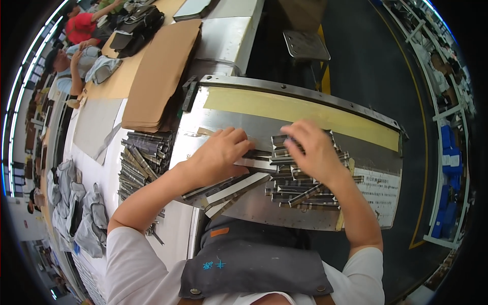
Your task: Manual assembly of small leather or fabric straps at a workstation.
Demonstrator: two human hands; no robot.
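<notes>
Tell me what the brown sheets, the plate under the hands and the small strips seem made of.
Brown sheets: probably cardboard, matte tan with layered edges.
Plate: likely metal, smooth grey with bright glare.
Strips: unclear; perhaps coated fabric or plastic, dark with paler bands.

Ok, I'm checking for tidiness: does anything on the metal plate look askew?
Mildly: one dark strip slants across the pile of strips by the right hand, while most strips there lie roughly sideways.
</notes>
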